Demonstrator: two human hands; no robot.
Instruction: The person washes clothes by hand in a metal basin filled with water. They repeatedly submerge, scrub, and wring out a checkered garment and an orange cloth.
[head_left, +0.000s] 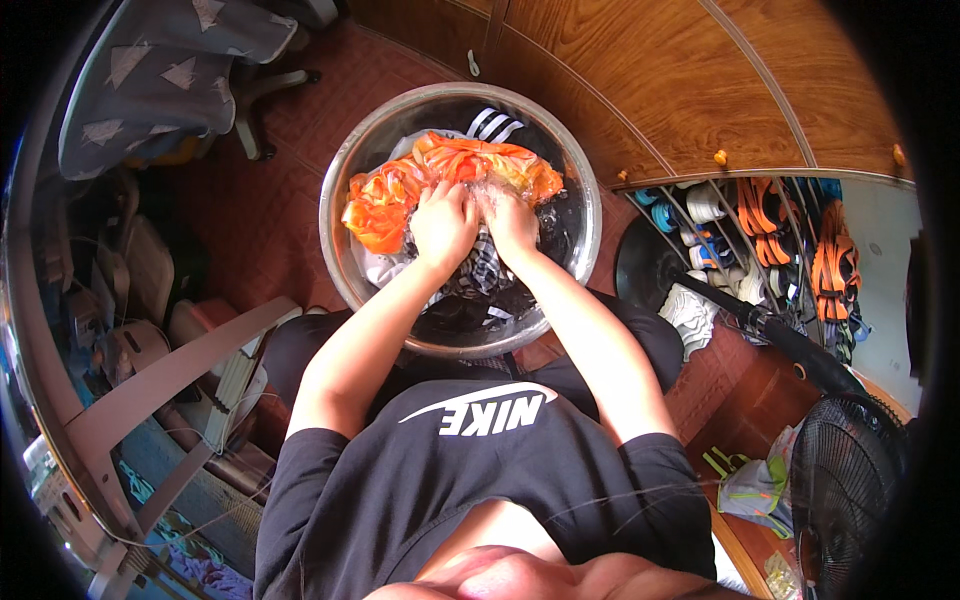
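Note:
A wide stainless steel basin (336, 285) sits before me with wet clothes and water in it. Bright orange cloth (379, 214) is bunched across its upper half. My left hand (448, 229) grips the near edge of this cloth, fingers curled. Right beside it, my right hand (511, 221) is closed at the same cloth; splashing water blurs its fingertips. Beneath my wrists lies black-and-white checked fabric (484, 266). A black garment with white stripes (495, 125) rests against the far wall of the basin, and pale cloth (379, 266) shows at the left.
Wooden cabinets (637, 67) stand beyond the basin. To the right are a shoe rack (731, 225), a black standing fan (847, 480) and a grey-green bag (757, 487). A covered chair (172, 82) is at upper left, a metal-framed rack (180, 367) at left.

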